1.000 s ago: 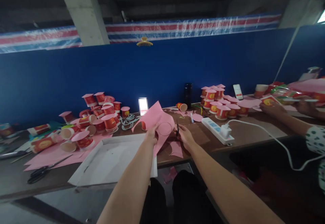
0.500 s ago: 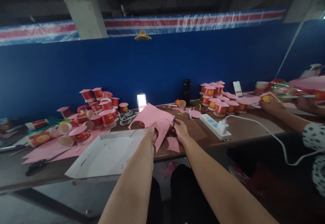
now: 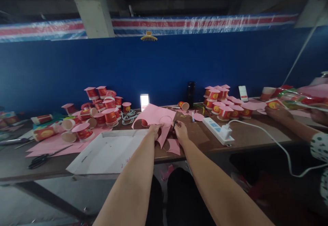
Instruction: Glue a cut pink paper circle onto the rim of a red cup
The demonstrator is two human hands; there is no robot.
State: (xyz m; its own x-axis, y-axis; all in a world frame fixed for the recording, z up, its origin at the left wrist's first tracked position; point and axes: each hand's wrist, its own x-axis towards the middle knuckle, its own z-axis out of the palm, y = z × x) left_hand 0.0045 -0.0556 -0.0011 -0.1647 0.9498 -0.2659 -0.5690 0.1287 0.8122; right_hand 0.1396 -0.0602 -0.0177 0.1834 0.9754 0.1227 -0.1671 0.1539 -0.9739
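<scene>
Left hand [image 3: 155,129] is pinching pink paper sheet [image 3: 153,114] mid-table, near edge; right hand [image 3: 180,131] is curling shut around small scissors [image 3: 174,125] at the sheet. White tray [image 3: 107,154] is lying just left, cup pile [image 3: 102,108] far left, power strip [image 3: 217,130] right

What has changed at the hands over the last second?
The pink paper sheet has dropped from a raised tilt to lie flatter over the table, and the right hand with the scissors has closed in toward the left hand. Nothing was taken up or let go: the left hand still grips the sheet, the right the scissors. The cups, white tray and power strip have not moved.
</scene>
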